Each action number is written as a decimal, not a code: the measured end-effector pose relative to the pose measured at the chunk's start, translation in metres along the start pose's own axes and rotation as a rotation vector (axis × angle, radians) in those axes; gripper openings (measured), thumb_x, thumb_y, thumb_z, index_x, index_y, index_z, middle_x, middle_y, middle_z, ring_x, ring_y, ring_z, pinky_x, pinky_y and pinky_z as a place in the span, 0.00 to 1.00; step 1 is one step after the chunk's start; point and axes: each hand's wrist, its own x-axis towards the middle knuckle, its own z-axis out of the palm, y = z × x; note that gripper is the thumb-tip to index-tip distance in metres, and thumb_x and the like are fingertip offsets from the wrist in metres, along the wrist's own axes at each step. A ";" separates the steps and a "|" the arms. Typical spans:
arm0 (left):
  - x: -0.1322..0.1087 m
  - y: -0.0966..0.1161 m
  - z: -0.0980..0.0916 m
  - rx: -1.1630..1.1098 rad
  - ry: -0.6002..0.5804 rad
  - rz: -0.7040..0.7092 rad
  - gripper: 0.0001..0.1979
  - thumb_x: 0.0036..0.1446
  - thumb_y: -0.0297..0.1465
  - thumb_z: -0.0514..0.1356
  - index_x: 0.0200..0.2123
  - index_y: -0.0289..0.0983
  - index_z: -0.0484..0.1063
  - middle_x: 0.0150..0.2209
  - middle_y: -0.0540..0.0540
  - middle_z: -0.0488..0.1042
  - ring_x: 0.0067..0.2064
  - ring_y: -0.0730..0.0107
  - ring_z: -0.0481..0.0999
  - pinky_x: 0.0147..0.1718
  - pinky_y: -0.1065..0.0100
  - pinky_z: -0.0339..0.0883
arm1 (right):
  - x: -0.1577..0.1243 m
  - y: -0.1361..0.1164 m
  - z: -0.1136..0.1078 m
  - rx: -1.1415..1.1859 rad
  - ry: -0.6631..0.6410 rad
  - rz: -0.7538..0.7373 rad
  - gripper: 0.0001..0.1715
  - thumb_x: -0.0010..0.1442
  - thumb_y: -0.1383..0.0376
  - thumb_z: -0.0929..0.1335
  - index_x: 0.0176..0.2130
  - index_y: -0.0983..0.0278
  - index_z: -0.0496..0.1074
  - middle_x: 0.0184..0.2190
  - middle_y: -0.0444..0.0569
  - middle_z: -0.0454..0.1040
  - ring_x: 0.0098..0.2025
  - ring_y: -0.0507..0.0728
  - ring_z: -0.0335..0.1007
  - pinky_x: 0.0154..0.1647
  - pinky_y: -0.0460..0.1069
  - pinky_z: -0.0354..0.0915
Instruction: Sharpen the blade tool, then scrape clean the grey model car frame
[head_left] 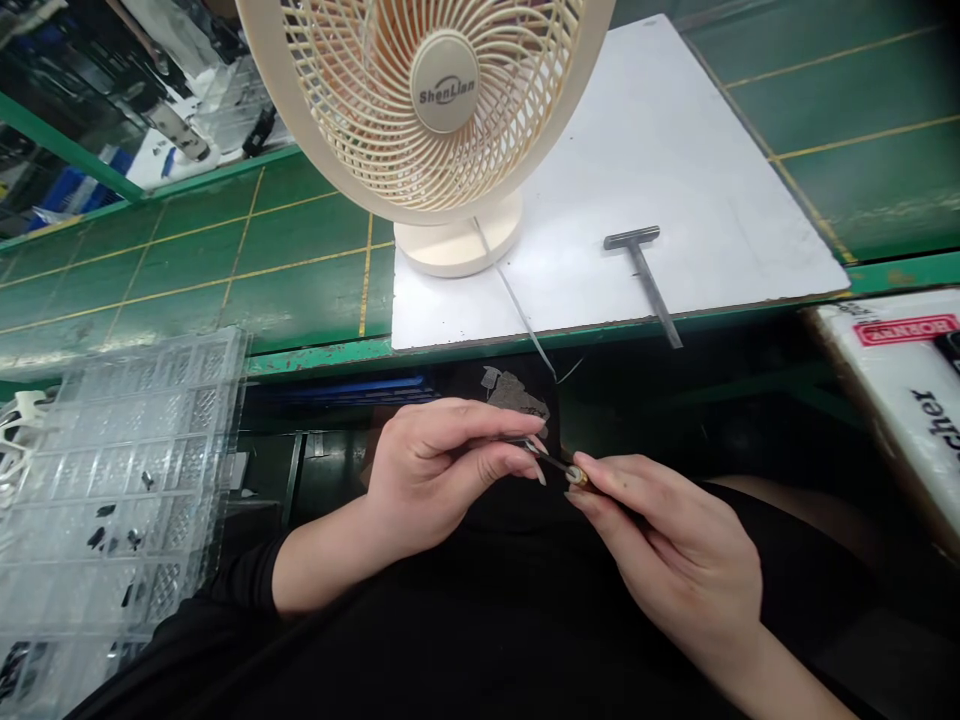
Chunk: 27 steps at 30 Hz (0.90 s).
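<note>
Bench: green workbench (300, 270) ruled with yellow lines, its edge trimmed in green.
Covering: white sheet (675, 170) lying flat across the bench, corners squared.
Fan: cream ShenLian desk fan (435, 100) standing upright on the sheet, round base (457, 242) at its near left.
Tool: dark metal T-handled tool (645, 275) on the sheet, shaft jutting past the bench edge.
</note>
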 end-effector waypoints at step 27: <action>0.002 -0.030 0.023 -0.152 -0.368 -0.532 0.16 0.65 0.38 0.85 0.44 0.37 0.85 0.29 0.50 0.86 0.27 0.71 0.84 0.29 0.73 0.74 | -0.005 0.009 -0.005 0.012 0.024 0.198 0.07 0.77 0.69 0.78 0.45 0.56 0.88 0.41 0.45 0.88 0.35 0.53 0.83 0.32 0.47 0.78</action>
